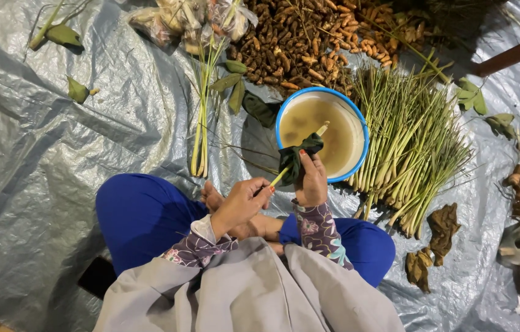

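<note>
light: dim, overhead | glare: tarp (57, 184) sheen | shadows: soft | edges: slightly warped

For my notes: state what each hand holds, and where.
Left hand pinches the stalk at its lower end; right hand presses a dark cloth around its middle.

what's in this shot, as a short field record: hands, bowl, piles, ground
left hand: pinches the lower end of a lemongrass stalk
right hand: wraps a dark green cloth around that stalk
bowl: blue-rimmed, holds murky brown water
piles: lemongrass bundle right of bowl; turmeric roots beyond it
ground: grey tarp
</note>
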